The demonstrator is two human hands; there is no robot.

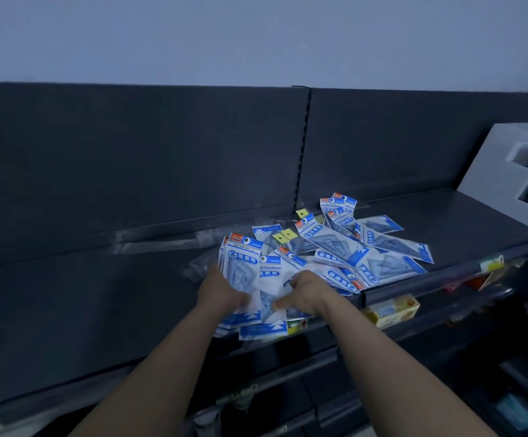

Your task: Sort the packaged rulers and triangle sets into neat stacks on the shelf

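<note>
Left hand (221,290) and right hand (305,290) both grip a fanned bundle of geometric set packs (247,263), fingers curled round its lower half. The loose pile (366,250) sits just past the right fingers on the shelf (98,310).

Of the person, only two bare forearms and two hands show. The left forearm (162,367) and the right forearm (398,357) are uncovered along their whole visible length, from the bottom edge to the wrist. Both are slender and smooth, narrowing a little towards the wrists. The left hand (225,290) and the right hand (303,290) are bare as well. On the right hand the knuckles and thumb read as rounded shapes, and its fingers (299,280) are soft and blurred in the dim bluish light. Most of the left hand's fingers are hidden behind the blue-and-white packaged triangle sets (243,263), so their detail cannot be told.
</note>
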